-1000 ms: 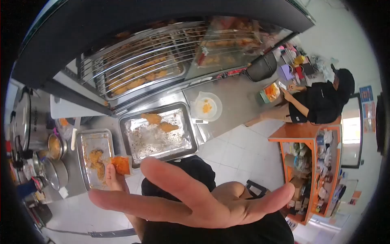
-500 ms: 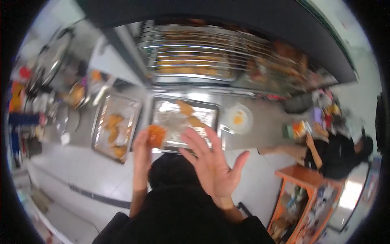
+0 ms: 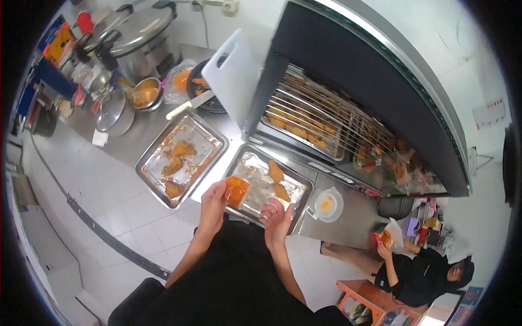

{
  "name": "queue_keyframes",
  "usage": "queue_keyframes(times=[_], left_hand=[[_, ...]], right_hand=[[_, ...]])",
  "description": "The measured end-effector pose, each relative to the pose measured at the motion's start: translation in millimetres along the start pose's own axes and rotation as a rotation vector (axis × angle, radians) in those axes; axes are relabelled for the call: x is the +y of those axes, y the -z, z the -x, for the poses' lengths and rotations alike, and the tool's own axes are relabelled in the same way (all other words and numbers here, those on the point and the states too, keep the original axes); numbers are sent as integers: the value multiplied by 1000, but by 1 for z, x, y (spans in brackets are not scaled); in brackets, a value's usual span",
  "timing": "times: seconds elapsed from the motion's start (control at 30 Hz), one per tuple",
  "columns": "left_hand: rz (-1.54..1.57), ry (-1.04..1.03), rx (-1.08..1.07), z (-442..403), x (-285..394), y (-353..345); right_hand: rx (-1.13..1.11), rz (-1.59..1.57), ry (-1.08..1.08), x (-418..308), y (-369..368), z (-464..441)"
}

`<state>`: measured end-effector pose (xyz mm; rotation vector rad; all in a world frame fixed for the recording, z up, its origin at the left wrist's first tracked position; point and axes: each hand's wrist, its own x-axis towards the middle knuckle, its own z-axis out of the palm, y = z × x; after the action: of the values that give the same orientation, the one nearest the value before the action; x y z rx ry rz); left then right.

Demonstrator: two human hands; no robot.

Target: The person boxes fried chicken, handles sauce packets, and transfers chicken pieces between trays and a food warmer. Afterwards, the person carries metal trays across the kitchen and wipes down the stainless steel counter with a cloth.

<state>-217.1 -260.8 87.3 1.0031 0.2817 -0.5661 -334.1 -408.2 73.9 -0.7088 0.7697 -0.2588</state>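
Note:
My left hand (image 3: 215, 202) is closed on the edge of a small bag (image 3: 237, 191), see-through with orange-red contents. The bag is over the left part of a metal tray (image 3: 311, 190), which holds two pieces of golden-brown fried food (image 3: 275, 171) and some crumbs. At the tray's front edge is my right hand (image 3: 278, 221), palm turned inward, fingers loosely bent and thumb apart. I see nothing held in it. A second metal tray (image 3: 142, 158), to the left, carries several fried pieces (image 3: 184, 148) and brown crumbs.
Behind the trays stands a heated display cabinet (image 3: 266, 92) with racks of fried food. A white cutting board (image 3: 231, 76), a knife (image 3: 187, 106), pots (image 3: 115, 111) and a pressure cooker (image 3: 144, 38) are at left. A white bowl (image 3: 330, 204) sits right. A co-worker (image 3: 416, 274) holds a food packet.
My right hand has drawn its fingers in from a spread, flat pose and turned inward. My left hand keeps the bag. The head view has rotated and become sharper.

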Motion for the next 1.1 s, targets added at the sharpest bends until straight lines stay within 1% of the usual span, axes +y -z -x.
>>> queue_keyframes(times=[0.17,0.23,0.3,0.37,0.4,0.43,0.5,0.67,0.73,0.77,0.83,0.87,0.9,0.97,1.03,1.1], left_hand=[[38,10,111,3,11,32],[29,-2,144,4,17,47],[-1,-49,124,4,29,50],[7,-45,123,3,34,58],[-19,-52,116,3,36,60],[-45,-60,101,4,38,61],[-45,-52,94,4,42,63],[-69,-12,62,-4,38,73],[-24,-38,68,-6,35,75],[-26,-25,50,-7,33,77],[-39,5,83,-12,30,79],[-57,31,80,-11,34,74],[-60,38,62,-12,31,75],[-83,65,64,-17,28,75],[-95,81,41,-13,27,71],[-101,80,25,-19,26,65]], right_hand=[[-55,159,-6,14,-34,-2],[-26,307,29,24,-45,-6],[-43,323,3,27,-63,-8],[-94,531,93,31,-79,-7],[-102,544,135,37,-82,-8],[-94,546,131,42,-84,-7],[-162,641,227,46,-87,-7],[-109,625,173,47,-89,-1],[-83,499,69,43,-88,2],[-62,497,79,42,-85,3],[-56,275,-48,41,-78,3],[-54,263,-52,42,-73,4],[-42,258,-38,43,-71,5],[58,434,-64,46,-66,6],[85,415,-55,51,-59,11],[94,492,-47,52,-56,10]])
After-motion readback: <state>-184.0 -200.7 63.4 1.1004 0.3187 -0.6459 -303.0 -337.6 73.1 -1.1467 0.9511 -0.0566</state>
